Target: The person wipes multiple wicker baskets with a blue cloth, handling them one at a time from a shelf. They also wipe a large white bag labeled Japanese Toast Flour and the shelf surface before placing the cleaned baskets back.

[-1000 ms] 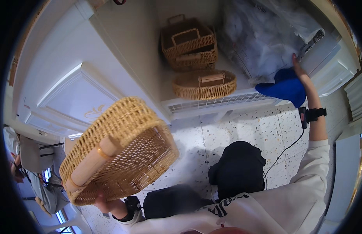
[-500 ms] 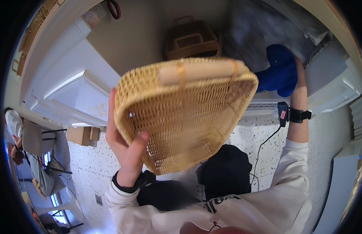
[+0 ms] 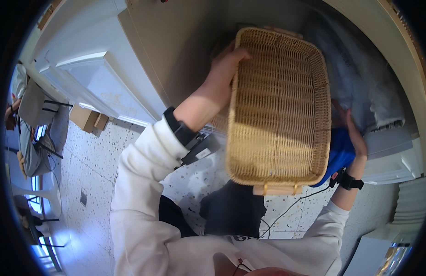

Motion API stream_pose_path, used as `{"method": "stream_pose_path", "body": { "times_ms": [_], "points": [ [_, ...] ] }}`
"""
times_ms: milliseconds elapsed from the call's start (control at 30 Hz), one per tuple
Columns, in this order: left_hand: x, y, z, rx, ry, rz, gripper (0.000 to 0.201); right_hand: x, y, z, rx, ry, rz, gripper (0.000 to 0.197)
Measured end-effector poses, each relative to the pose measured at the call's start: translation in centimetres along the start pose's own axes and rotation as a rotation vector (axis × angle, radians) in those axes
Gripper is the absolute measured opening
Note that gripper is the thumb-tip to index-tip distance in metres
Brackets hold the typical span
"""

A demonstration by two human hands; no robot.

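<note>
A rectangular wicker basket (image 3: 279,108) with wooden handles at both ends is raised over the cabinet opening, its hollow inside facing me. My left hand (image 3: 226,73) is shut on its upper left rim, thumb over the edge. To the right of the basket, my right hand (image 3: 354,131) has its visible fingers stretched out and apart, next to a grey plastic-looking bundle (image 3: 355,78). Some of those fingers are partly hidden by the basket. Dark blue cloth (image 3: 340,149) lies beside and below my right hand, partly covered by the basket.
A white cabinet door (image 3: 91,76) stands swung out on the left. Small cardboard boxes (image 3: 83,117) sit on the speckled floor (image 3: 100,156) past it. A black cable (image 3: 293,201) trails near my knees. Chairs (image 3: 36,103) and another person are at the far left.
My left hand has carried the basket forward and to the right, turning it upright lengthwise. The blue cloth has come lower, and my right hand's fingers now show stretched beside the grey bundle.
</note>
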State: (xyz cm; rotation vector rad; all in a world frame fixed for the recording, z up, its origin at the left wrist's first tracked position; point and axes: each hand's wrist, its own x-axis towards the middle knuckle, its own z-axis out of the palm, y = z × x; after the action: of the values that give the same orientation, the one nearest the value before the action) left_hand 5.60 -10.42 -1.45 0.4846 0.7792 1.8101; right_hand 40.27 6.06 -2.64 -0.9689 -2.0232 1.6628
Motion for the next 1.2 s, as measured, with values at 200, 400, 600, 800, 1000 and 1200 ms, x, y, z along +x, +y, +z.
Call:
{"method": "stream_pose_path", "body": {
  "times_ms": [200, 400, 600, 800, 1000, 1200],
  "points": [
    [7.4, -3.5, 0.4, 0.063, 0.088, 0.189, 0.045, 0.7, -0.9, 0.4, -0.339, -0.034, -0.081, 0.071],
    [9.6, -4.9, 1.5, 0.192, 0.045, 0.074, 0.051, 3.2, -0.5, 0.9, -0.551, -0.076, -0.131, 0.061],
    [12.1, -2.3, -0.4, 1.061, 0.131, 0.466, 0.036, 4.9, 0.4, -0.7, -0.424, -0.048, -0.100, 0.060],
    [13.6, -1.6, -6.4, 2.049, 0.010, 1.064, 0.041, 4.8, -0.2, -2.1, -0.376, -0.023, -0.064, 0.058],
    [14.5, -3.2, -7.0, 2.183, -0.039, 0.700, 0.031, 4.2, 0.1, -3.6, -0.262, 0.048, 0.024, 0.053],
    [17.2, 0.9, -7.8, 1.820, -0.263, 0.965, 0.029, -0.5, -0.3, -1.3, -0.305, 0.234, -0.400, 0.034]
  ]
}}
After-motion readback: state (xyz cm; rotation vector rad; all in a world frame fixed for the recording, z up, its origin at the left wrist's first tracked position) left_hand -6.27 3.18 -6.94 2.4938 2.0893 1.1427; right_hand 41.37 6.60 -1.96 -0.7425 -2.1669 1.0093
